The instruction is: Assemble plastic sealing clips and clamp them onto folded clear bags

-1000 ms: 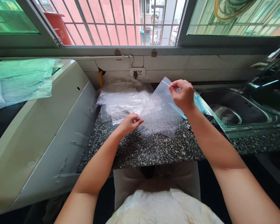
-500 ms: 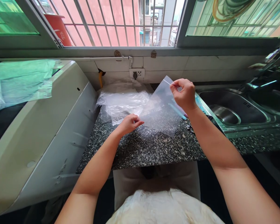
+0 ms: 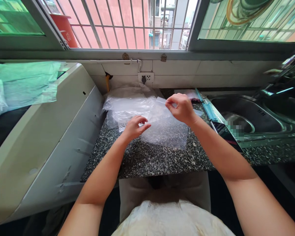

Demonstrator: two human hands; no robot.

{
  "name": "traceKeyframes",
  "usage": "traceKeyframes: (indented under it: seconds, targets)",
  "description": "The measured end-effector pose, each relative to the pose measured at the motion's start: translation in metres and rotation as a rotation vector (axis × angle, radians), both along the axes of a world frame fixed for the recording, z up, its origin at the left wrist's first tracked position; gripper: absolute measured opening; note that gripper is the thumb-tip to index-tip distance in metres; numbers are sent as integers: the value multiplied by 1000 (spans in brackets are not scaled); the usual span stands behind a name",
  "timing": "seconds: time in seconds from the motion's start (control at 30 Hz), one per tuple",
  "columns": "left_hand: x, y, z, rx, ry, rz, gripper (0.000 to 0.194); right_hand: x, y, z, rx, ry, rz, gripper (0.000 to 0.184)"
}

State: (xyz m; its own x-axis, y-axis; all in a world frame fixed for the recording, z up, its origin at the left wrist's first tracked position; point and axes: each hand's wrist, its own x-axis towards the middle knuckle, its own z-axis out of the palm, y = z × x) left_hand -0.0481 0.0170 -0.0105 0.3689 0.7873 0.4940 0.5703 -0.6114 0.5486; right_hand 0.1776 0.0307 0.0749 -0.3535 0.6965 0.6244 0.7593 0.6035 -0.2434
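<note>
In the head view my right hand (image 3: pixel 183 108) pinches the upper edge of a frosted plastic bag (image 3: pixel 169 136) between thumb and fingertips. The bag hangs down toward the speckled stone counter (image 3: pixel 152 164), its lower part spread out flat. Its near edge seems to touch the stone. My left hand (image 3: pixel 135 127) is at the bag's left edge, thumb and fingers apart. Whether its fingertips touch the plastic I cannot tell. Behind both hands lies a pile of clear plastic bags (image 3: pixel 125 105), partly covered by the frosted bag.
Light blue strips (image 3: pixel 208 108) lie by the metal sink (image 3: pixel 277 126) on the right, near a dark flat device (image 3: pixel 223 131). A pale appliance (image 3: pixel 64 137) borders the counter on the left. A wall socket (image 3: pixel 149 77) with a plug is behind the bags.
My right hand has moved left and down with the frosted bag, which now lies lower over the counter. My left hand's fingers have spread apart. The blue strips have come into fuller view.
</note>
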Motion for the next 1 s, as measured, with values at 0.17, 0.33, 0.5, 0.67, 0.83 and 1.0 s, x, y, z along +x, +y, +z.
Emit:
traceKeyframes:
  seconds: [0.17, 0.33, 0.5, 0.67, 0.83, 1.0]
  targets:
    - [-1, 0, 3, 82, -282, 23, 27, -28, -7, -13, -71, -132, 143, 14]
    - [-2, -2, 9, 90, -383, 44, 28, -42, -8, -24, -86, -166, 197, 14]
    - [-1, -5, 14, 103, -407, 12, 25, -47, -8, -30, -90, -177, 217, 15]
    - [0, -7, 15, 86, -396, 4, 23, -48, -8, -33, -109, -180, 224, 14]
    - [-2, -5, 15, 64, -442, 2, 25, -38, -7, -34, -120, -132, 225, 10]
    - [-4, -3, 14, 46, -524, 21, 26, -11, -3, -35, -160, -83, 166, 9]
